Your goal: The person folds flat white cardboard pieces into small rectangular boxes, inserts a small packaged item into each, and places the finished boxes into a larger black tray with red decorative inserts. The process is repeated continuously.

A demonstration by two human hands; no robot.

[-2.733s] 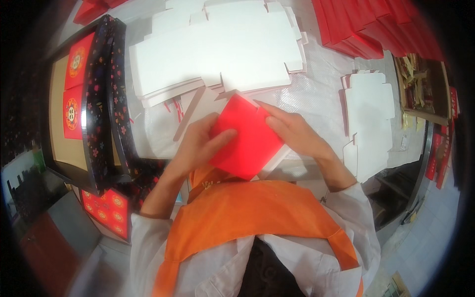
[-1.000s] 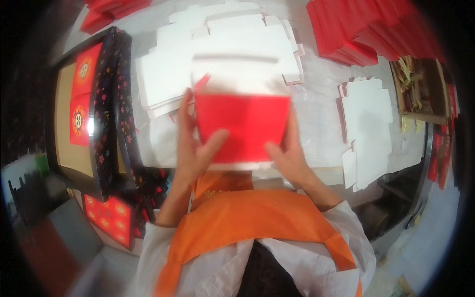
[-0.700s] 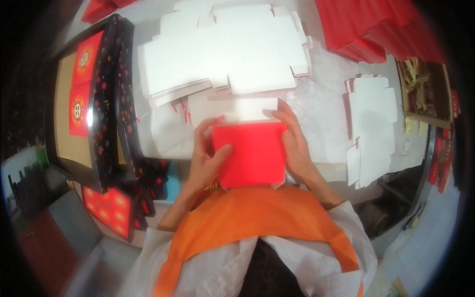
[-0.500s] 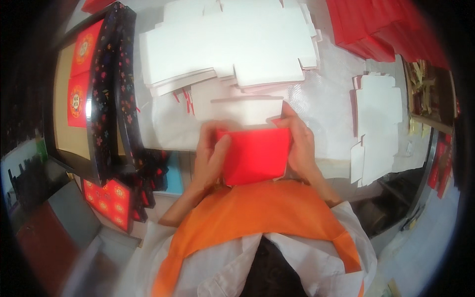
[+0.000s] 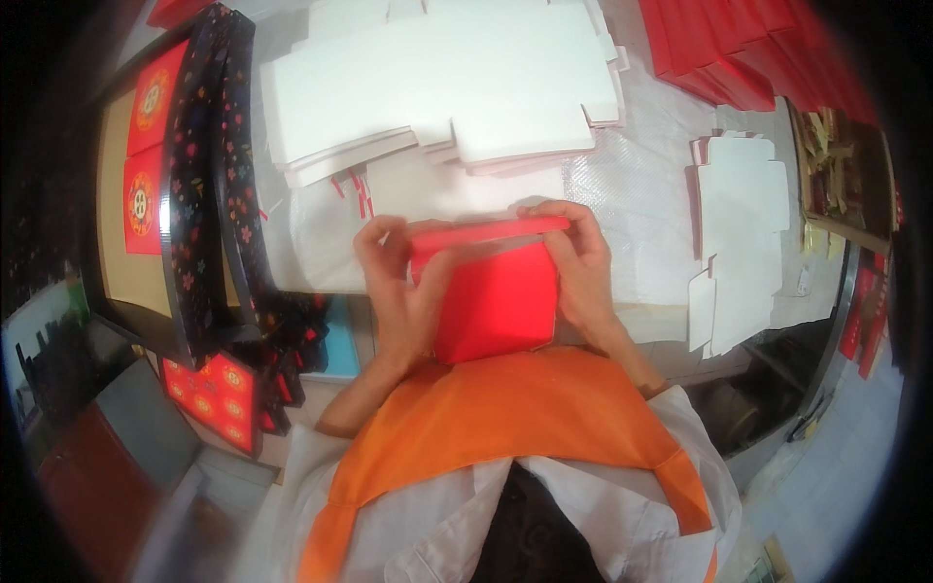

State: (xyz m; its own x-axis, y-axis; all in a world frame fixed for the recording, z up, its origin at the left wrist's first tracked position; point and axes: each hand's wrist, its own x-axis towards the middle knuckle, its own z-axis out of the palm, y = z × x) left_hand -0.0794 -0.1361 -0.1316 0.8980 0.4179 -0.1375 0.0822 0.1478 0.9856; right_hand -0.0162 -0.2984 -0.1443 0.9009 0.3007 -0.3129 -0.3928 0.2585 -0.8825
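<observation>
Between my two hands, close to my orange apron, is a red cardboard box (image 5: 498, 303) with its flap (image 5: 491, 233) folded over toward its top edge. My left hand (image 5: 400, 277) grips the box's left side, thumb on the red face and fingers behind. On the right, my right hand (image 5: 580, 262) closes around the upper corner and the end of the flap. A narrow gap shows between flap and box. Beyond my hands lie stacked flat white box blanks (image 5: 437, 83), and several thin red strips (image 5: 362, 194) lie just below that stack.
Another pile of white blanks (image 5: 741, 243) lies at the right, beside a carton of gold packets (image 5: 826, 175). Red bags or boxes (image 5: 724, 49) stand at the far right. Dark flowered trays (image 5: 199, 185) with red printed boxes (image 5: 146, 146) rise at the left.
The flap, which stood up with its white inside showing, has come down toward the box and now shows red. Both hands have shifted up to the box's top edge.
</observation>
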